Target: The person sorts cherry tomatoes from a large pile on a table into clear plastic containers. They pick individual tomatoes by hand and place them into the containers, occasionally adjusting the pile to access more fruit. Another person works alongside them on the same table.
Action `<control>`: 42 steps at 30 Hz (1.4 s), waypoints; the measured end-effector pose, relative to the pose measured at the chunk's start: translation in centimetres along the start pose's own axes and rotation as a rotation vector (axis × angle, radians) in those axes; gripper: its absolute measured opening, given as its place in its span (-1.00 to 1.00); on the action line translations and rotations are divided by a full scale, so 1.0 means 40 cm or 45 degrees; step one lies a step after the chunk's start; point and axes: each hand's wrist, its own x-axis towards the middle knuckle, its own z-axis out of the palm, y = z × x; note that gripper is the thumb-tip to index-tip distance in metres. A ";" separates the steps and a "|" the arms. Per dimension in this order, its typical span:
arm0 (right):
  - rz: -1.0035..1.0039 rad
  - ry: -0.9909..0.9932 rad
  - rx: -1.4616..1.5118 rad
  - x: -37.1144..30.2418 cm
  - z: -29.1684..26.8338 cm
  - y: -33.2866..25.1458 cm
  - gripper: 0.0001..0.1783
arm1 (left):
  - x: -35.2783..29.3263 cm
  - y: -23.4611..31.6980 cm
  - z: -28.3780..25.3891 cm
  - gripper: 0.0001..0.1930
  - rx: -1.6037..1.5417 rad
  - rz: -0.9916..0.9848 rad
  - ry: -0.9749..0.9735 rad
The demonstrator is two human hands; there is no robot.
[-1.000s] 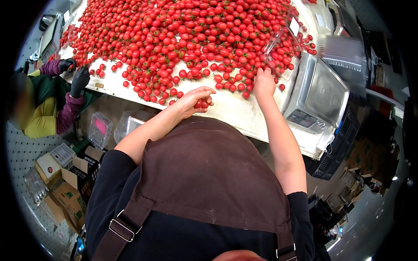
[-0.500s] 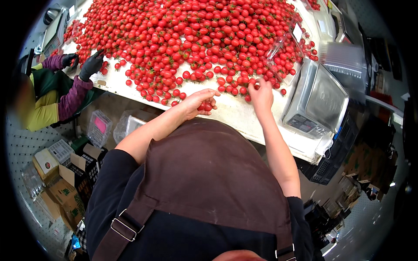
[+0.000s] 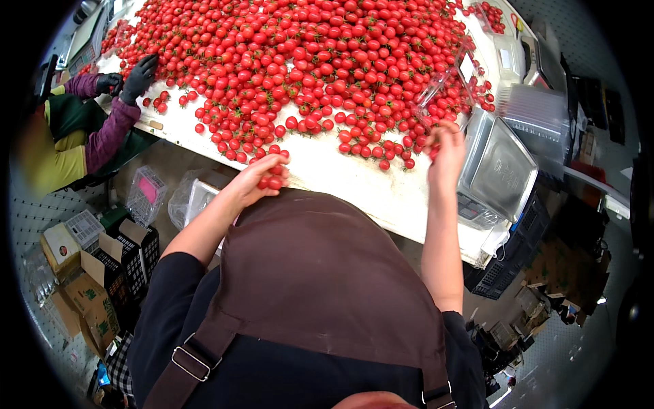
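A large heap of red cherry tomatoes (image 3: 306, 58) with green stems covers the white table (image 3: 385, 198). At the near edge, my left hand (image 3: 253, 180) curls around several cherry tomatoes (image 3: 272, 182), palm partly turned up. Further right, my right hand (image 3: 447, 153) has its fingers bent at the heap's right side, with a red tomato showing at the fingertips; the fingers partly hide it. Just beyond those fingers lies a clear plastic box (image 3: 428, 95), tilted among tomatoes, some of them showing through its walls.
A scale (image 3: 507, 170) with a metal plate stands right of my right hand, stacked clear plastic boxes (image 3: 538, 112) behind it. At left, a co-worker's dark-gloved hand (image 3: 139, 80) touches the heap. Cardboard boxes (image 3: 92, 307) and black crates (image 3: 139, 252) stand on the floor.
My left hand has moved left with its tomatoes. My right hand has moved right, from the heap's near edge to beside the clear box. The co-worker's gloved hand has shifted slightly.
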 end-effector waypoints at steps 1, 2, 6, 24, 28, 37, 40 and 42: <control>-0.075 0.119 -0.031 0.064 -0.019 -0.008 -0.74 | -0.022 -0.006 -0.026 -0.71 -0.050 0.037 -0.012; -0.041 0.180 -0.065 0.127 -0.048 -0.009 -0.66 | -0.042 -0.003 -0.041 -0.70 -0.037 0.036 0.019; 0.041 0.135 -0.270 0.177 -0.022 -0.061 -0.31 | -0.122 -0.032 -0.162 -0.69 -0.068 0.036 0.171; -0.245 -0.803 -1.890 -0.172 -0.007 0.313 -0.74 | -0.314 -0.472 -0.645 -0.61 1.653 -0.344 1.159; -0.064 -0.892 -2.301 -0.166 -0.009 0.309 -0.75 | -0.281 -0.397 -0.554 -0.56 1.732 -0.248 1.452; -0.743 -0.674 -1.805 -0.165 0.055 0.253 -0.74 | -0.077 0.097 -0.255 -0.63 1.571 1.356 1.437; 0.118 -0.757 -2.202 -0.161 0.014 0.303 -0.67 | 0.018 0.238 -0.166 -0.62 1.698 1.496 1.192; 0.079 -0.757 -2.205 -0.157 -0.009 0.334 -0.63 | 0.092 0.301 -0.109 -0.53 1.820 1.438 1.256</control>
